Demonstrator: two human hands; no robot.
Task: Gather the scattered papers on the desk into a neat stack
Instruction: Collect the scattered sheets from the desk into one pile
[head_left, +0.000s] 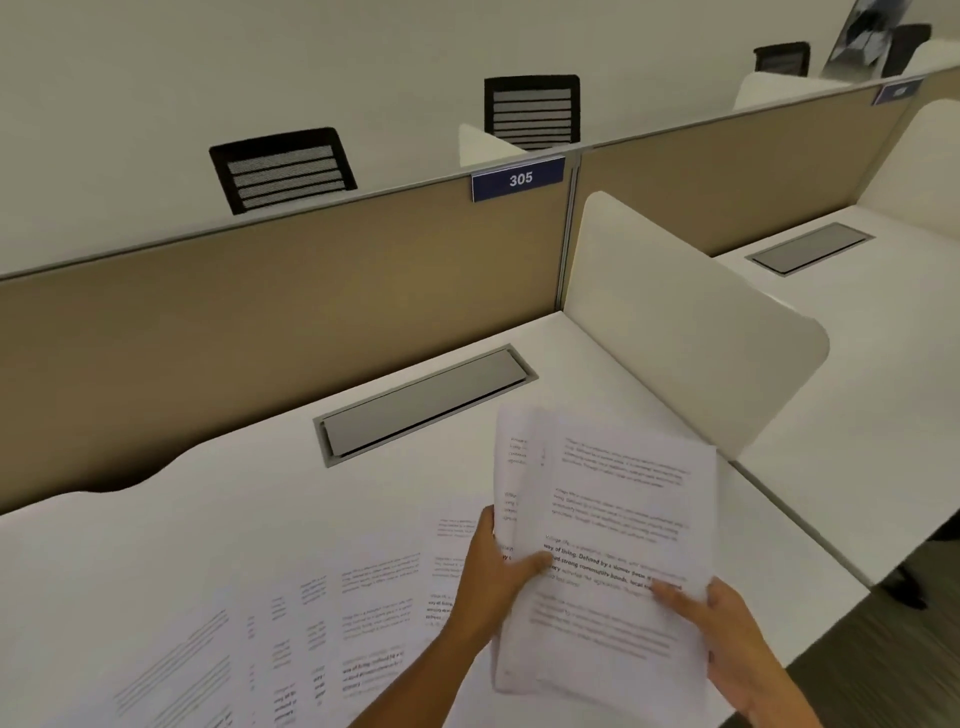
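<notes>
A loose bundle of printed white papers (613, 499) is lifted above the white desk (249, 493), its sheets fanned unevenly at the top. My left hand (493, 577) grips the bundle's left edge, thumb on the front sheet. My right hand (727, 629) holds the lower right corner with fingers on top. Several more printed sheets (322, 618) lie spread flat and overlapping on the desk at the lower left, reaching the frame's bottom edge.
A grey cable hatch (426, 405) is set into the desk behind the papers. A tan partition (260, 312) with a blue "305" sign (518, 179) closes the back. A white divider panel (691, 332) stands on the right; another desk lies beyond it.
</notes>
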